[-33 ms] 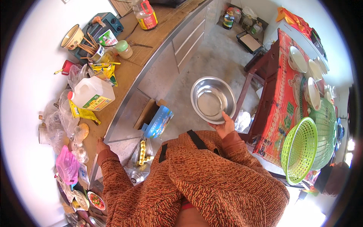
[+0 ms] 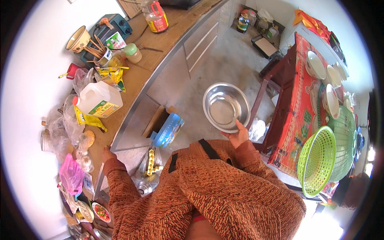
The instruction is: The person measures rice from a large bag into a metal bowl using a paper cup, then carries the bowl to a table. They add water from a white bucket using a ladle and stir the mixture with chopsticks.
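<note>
My right hand point(image 2: 240, 137) grips the near rim of a round stainless steel basin point(image 2: 224, 107), thumb on the inside of the rim. The basin is held in the air above the floor, tilted so its inside shows, and nothing lies in it. At the counter's front edge, my left hand point(image 2: 108, 155) rests beside the cardboard-covered wooden counter point(image 2: 103, 138); its fingers are mostly hidden. On that counter near the left hand are clear plastic bags point(image 2: 60, 130), a pink plastic bag point(image 2: 72, 176) and a white jug with a red cap point(image 2: 99, 99).
A blue box point(image 2: 168, 130) stands low against the cabinets. To the right, a table with a red patterned cloth point(image 2: 286, 132) bears white bowls point(image 2: 316, 65), a light green colander point(image 2: 318, 160) and a green mesh cover point(image 2: 345, 148). Bottles point(image 2: 243, 23) stand in the far corner.
</note>
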